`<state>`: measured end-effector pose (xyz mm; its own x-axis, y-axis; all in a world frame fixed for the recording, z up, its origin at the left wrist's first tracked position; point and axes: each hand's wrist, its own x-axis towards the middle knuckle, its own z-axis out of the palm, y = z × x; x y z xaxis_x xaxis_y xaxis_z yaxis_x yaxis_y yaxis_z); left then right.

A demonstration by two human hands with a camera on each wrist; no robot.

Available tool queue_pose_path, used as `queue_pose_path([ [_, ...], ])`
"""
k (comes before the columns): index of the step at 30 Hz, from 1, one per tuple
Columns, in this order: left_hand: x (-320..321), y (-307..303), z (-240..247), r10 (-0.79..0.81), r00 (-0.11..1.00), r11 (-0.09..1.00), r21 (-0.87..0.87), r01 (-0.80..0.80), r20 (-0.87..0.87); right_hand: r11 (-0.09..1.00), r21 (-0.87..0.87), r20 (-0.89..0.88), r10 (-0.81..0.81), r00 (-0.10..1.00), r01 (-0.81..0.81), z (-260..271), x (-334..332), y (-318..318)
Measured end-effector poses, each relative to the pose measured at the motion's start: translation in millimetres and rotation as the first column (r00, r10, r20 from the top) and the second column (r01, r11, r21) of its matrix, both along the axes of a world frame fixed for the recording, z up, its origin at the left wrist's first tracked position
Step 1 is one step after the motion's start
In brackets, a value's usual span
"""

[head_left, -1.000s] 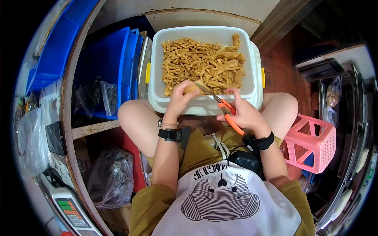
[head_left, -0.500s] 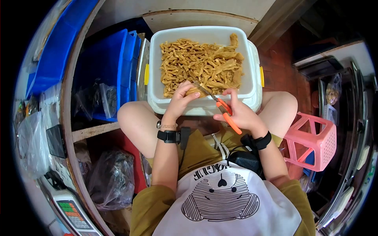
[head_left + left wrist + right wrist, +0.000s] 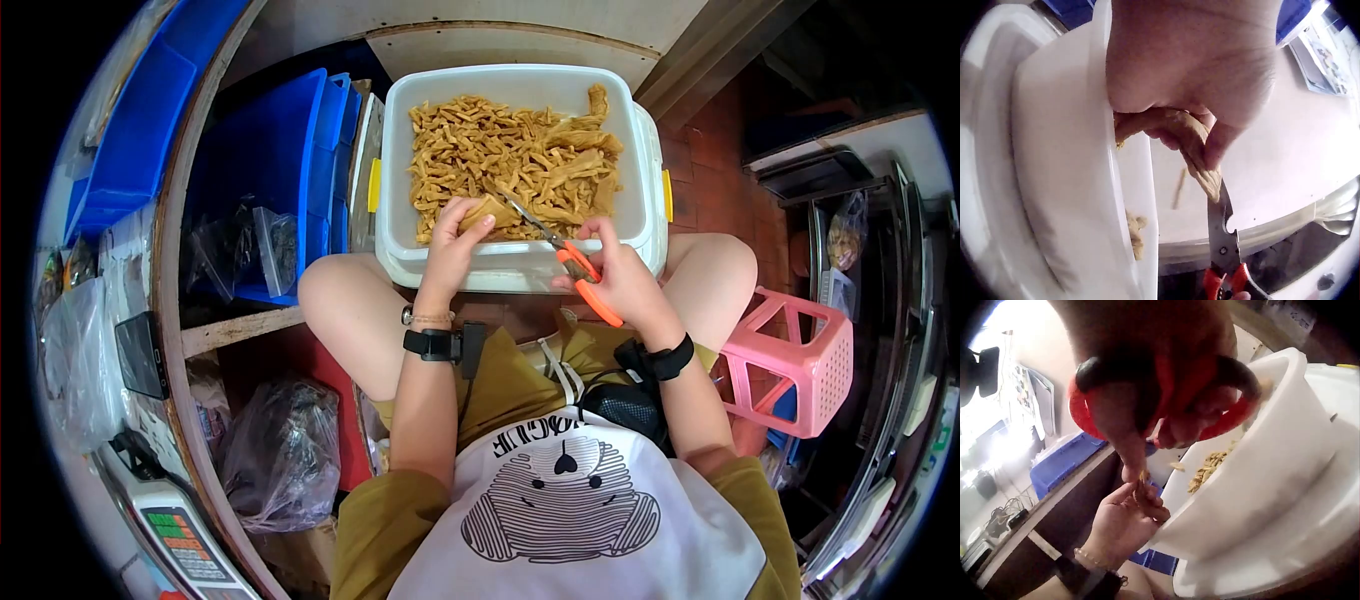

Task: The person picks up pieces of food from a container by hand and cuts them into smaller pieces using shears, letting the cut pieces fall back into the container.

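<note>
My left hand (image 3: 455, 250) pinches a folded tan piece (image 3: 490, 214) over the near edge of a white tub (image 3: 400, 170). In the left wrist view, the piece (image 3: 1192, 140) curves out beneath the hand (image 3: 1191, 62), its tip touching the scissors' metal blades (image 3: 1217, 225). My right hand (image 3: 622, 285) grips the orange-handled scissors (image 3: 598, 302), whose blades point at the piece. Many cut strips (image 3: 460, 150) lie in the tub, with larger uncut pieces (image 3: 580, 170) at its right. The right wrist view shows fingers through the red-orange handles (image 3: 1229, 422); the blades are mostly hidden there.
Blue bins (image 3: 320, 180) stand on the left shelf, above a filled plastic bag (image 3: 285, 450). A scale (image 3: 185, 540) sits at the lower left. A pink stool (image 3: 825, 370) is at the right, beside the person's knee. Under the tub is a white container with yellow latches (image 3: 668, 195).
The left hand has shifted slightly left with its piece, which now shows more of its length. The scissors have moved a little right, and their blades look slightly lower than at first.
</note>
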<state>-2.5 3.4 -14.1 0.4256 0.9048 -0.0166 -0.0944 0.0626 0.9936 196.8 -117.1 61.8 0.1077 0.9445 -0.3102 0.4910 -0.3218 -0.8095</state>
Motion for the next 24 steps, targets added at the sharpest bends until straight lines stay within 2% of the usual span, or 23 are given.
queue_pose_path([
  [4,0.3,-0.7,3.7,0.023,0.998,0.998,-0.053,-0.021,0.050,0.999,0.049,0.111,-0.008,0.994,0.002,-0.3,4.5,0.3],
  [6,0.9,-2.3,4.6,0.078,0.979,0.980,-0.193,-0.041,0.189,0.998,0.058,0.174,0.013,0.985,-0.024,2.4,5.8,-1.5],
  [9,0.0,-1.7,6.9,0.126,0.951,0.968,-0.244,-0.056,0.282,0.997,0.029,0.195,0.068,0.978,-0.075,5.1,5.3,-2.2],
  [15,-0.5,-2.0,5.2,0.107,0.952,0.968,-0.248,-0.034,0.288,0.985,0.147,0.175,0.064,0.982,-0.091,-5.6,6.9,-3.0],
  [19,0.7,-2.2,8.4,0.110,0.953,0.971,-0.237,-0.042,0.281,0.985,0.136,0.206,0.080,0.975,-0.109,-6.6,8.8,-4.0],
  [24,2.1,-2.1,9.9,0.113,0.949,0.968,-0.246,-0.039,0.295,0.988,0.074,0.146,0.126,0.981,-0.138,2.8,7.5,-3.5],
])
